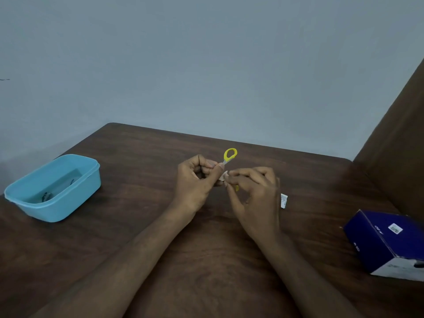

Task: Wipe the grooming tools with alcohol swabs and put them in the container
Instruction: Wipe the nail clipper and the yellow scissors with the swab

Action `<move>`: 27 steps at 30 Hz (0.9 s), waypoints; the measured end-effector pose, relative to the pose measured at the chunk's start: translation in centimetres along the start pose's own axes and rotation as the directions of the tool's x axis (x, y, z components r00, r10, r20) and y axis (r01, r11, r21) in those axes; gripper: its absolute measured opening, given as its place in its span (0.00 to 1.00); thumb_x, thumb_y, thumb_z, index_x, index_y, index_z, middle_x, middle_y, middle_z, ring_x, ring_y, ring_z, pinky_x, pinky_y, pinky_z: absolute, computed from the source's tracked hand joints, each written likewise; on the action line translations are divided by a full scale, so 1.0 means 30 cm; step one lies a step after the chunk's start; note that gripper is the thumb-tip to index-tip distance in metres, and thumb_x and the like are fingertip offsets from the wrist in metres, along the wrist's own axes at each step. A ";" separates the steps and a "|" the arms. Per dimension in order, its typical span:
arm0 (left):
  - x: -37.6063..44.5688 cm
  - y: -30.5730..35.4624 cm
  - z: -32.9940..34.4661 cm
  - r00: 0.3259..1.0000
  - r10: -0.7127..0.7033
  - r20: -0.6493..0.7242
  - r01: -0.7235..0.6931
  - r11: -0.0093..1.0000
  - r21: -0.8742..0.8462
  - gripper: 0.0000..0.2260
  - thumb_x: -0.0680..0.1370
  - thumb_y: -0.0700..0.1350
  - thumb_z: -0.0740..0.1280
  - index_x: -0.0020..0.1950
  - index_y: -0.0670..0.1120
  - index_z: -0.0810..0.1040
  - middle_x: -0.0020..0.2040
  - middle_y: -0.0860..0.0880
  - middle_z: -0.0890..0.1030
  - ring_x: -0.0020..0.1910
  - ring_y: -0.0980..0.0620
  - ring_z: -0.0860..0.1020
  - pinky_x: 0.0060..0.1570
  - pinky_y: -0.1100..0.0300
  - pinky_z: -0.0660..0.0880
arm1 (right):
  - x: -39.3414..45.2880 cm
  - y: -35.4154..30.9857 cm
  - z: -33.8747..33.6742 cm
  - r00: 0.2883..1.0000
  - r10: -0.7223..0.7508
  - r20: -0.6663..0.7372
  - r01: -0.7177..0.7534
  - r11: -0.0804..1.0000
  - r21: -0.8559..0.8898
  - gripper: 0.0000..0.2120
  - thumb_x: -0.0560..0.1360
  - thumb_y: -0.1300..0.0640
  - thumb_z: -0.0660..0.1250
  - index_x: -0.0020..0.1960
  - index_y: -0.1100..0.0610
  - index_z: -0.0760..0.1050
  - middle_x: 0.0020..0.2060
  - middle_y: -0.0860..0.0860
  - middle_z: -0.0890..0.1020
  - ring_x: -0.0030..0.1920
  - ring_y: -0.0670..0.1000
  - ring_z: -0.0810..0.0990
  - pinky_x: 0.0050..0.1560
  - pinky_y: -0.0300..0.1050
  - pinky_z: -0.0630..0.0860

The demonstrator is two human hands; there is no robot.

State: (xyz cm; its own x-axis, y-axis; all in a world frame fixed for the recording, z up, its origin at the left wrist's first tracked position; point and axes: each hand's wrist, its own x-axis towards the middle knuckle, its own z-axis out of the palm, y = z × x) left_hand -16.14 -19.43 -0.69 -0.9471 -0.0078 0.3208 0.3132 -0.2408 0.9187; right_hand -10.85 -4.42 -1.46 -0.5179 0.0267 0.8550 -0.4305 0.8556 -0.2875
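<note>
Yellow-handled scissors [229,156], small, light and stiff, hang above the desk [137,157], pinched by the left hand [195,180]; the right hand [252,191] pinches a soft swab [223,176] against them. Safest hold: the handles.

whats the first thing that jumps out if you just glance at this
The yellow-handled scissors at the table's middle, gripped by the left hand while the right hand pinches a small white swab against them. Next, the light blue container at the left, and the dark blue box at the right edge.
</note>
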 end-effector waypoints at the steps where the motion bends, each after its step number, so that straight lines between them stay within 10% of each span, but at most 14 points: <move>1: 0.001 0.001 -0.003 1.000 -0.009 -0.009 0.009 1.000 -0.012 0.12 0.79 0.34 0.75 0.39 0.44 0.77 0.39 0.46 0.84 0.35 0.50 0.84 0.38 0.58 0.84 | 0.000 -0.003 0.001 0.999 -0.028 0.024 0.029 0.999 -0.041 0.04 0.75 0.56 0.78 0.48 0.48 0.87 0.51 0.40 0.86 0.51 0.54 0.78 0.49 0.53 0.72; 4: 0.013 0.005 -0.016 0.998 -0.042 -0.055 0.038 0.996 -0.076 0.10 0.80 0.34 0.74 0.41 0.40 0.77 0.38 0.46 0.85 0.34 0.51 0.84 0.39 0.59 0.84 | -0.001 0.008 -0.006 0.993 -0.089 0.075 0.098 0.987 -0.126 0.04 0.73 0.55 0.76 0.46 0.47 0.84 0.50 0.39 0.84 0.53 0.51 0.77 0.49 0.51 0.69; 7: 0.023 0.008 -0.028 0.997 -0.066 -0.051 0.059 0.989 -0.134 0.09 0.80 0.37 0.75 0.43 0.38 0.78 0.37 0.46 0.85 0.33 0.52 0.83 0.40 0.60 0.84 | -0.003 0.024 0.003 0.959 0.282 0.038 -0.284 0.950 0.127 0.06 0.77 0.59 0.74 0.46 0.47 0.84 0.47 0.38 0.86 0.49 0.44 0.82 0.49 0.49 0.77; 10: 0.014 0.014 -0.016 0.994 -0.088 0.059 0.098 0.977 -0.191 0.09 0.77 0.44 0.77 0.44 0.40 0.80 0.39 0.43 0.86 0.35 0.51 0.83 0.42 0.60 0.83 | 0.007 0.029 0.010 0.724 0.651 0.230 -0.649 0.528 0.548 0.04 0.81 0.60 0.72 0.50 0.53 0.85 0.43 0.47 0.90 0.41 0.47 0.88 0.39 0.47 0.81; 18: 0.017 0.021 -0.022 0.993 -0.062 0.096 0.078 0.983 -0.166 0.08 0.76 0.48 0.75 0.43 0.45 0.81 0.40 0.49 0.87 0.36 0.58 0.82 0.39 0.65 0.75 | 0.048 -0.002 0.005 0.637 0.398 0.660 -0.695 -0.073 0.715 0.10 0.76 0.62 0.74 0.55 0.58 0.88 0.55 0.61 0.88 0.49 0.51 0.89 0.47 0.40 0.83; 23: 0.028 0.013 -0.034 0.997 -0.049 0.062 0.057 0.990 -0.133 0.09 0.76 0.49 0.76 0.43 0.45 0.81 0.40 0.49 0.87 0.36 0.59 0.83 0.38 0.67 0.76 | 0.051 0.021 -0.014 0.612 0.297 0.733 -0.731 -0.142 0.668 0.18 0.80 0.72 0.59 0.61 0.64 0.84 0.61 0.65 0.85 0.56 0.57 0.88 0.54 0.44 0.84; 27: 0.037 0.003 -0.044 0.999 -0.031 0.042 0.035 0.996 -0.080 0.10 0.74 0.50 0.78 0.42 0.46 0.81 0.43 0.49 0.87 0.36 0.58 0.81 0.41 0.66 0.77 | 0.045 0.016 -0.010 0.607 0.338 0.719 -0.743 -0.078 0.665 0.11 0.77 0.63 0.71 0.58 0.63 0.86 0.58 0.65 0.87 0.53 0.55 0.89 0.52 0.42 0.85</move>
State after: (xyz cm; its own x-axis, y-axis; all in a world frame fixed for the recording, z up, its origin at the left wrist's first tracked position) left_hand -17.24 -20.74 -0.55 -0.9526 0.0407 0.3013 0.2736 -0.3181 0.9077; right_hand -11.54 -3.83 -0.31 -0.9915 -0.0663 0.1117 -0.0726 -0.4306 -0.8996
